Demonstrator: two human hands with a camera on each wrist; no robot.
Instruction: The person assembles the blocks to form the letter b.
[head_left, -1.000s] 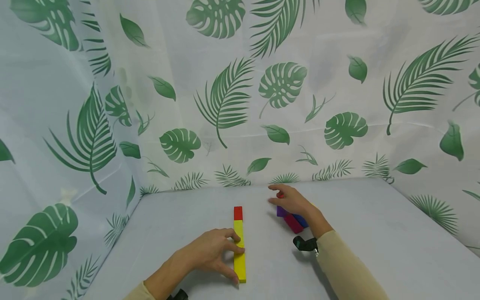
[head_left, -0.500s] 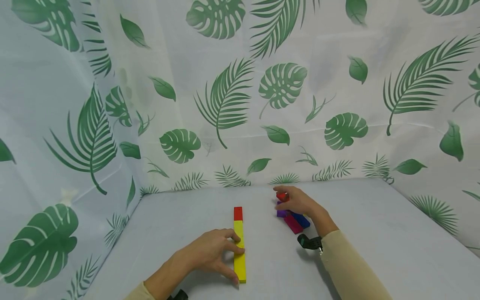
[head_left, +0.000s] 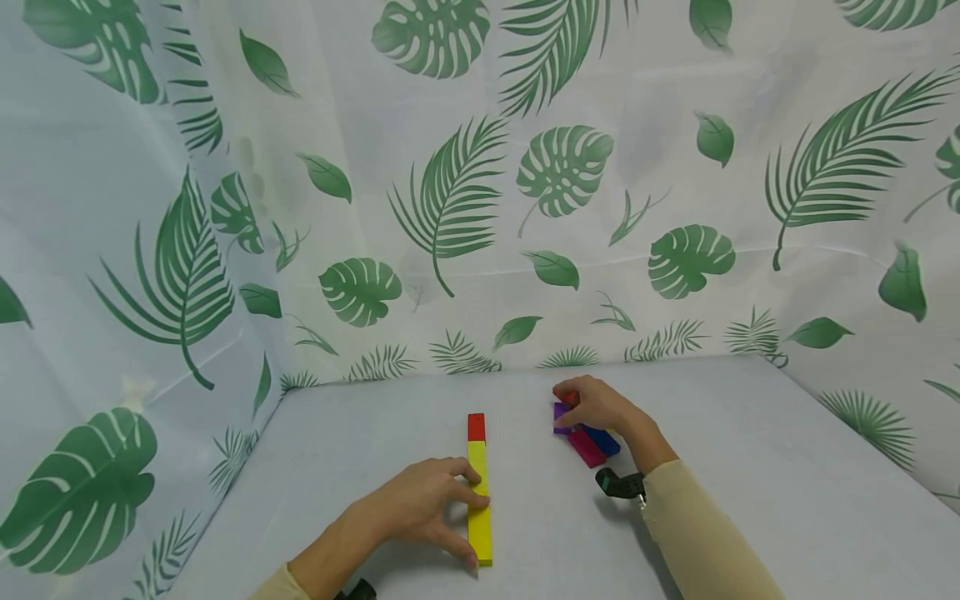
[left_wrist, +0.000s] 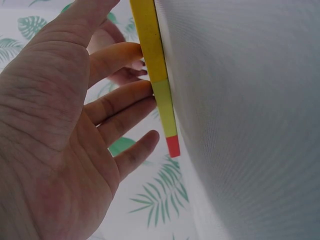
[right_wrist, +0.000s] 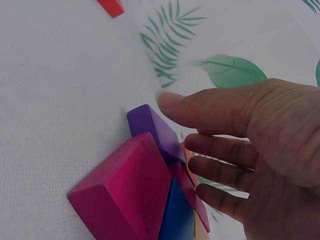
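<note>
My left hand (head_left: 423, 504) lies beside a straight row of blocks in the head view. Its thumb is at the near end, and fingertips touch the left side of the yellow blocks (head_left: 482, 537). A red block (head_left: 476, 427) forms the row's far end. Over a small cluster of blocks at right reaches my right hand (head_left: 606, 408), thumb and fingers apart. Its thumb is nearest the purple block (right_wrist: 152, 127); whether it touches is unclear. Magenta (right_wrist: 125, 185) and blue (right_wrist: 175, 215) blocks lean close by. Another red block (head_left: 562, 392) is partly behind the fingers.
A white cloth-covered table (head_left: 337, 442) lies under everything. Leaf-printed curtains (head_left: 465, 308) hang at the back and both sides. Black wrist cameras (head_left: 619, 483) are strapped to both wrists.
My right hand has shifted slightly right and lowered onto the cluster, its thumb and index finger drawing closer to the purple and red blocks. The left hand stays still on the row.
</note>
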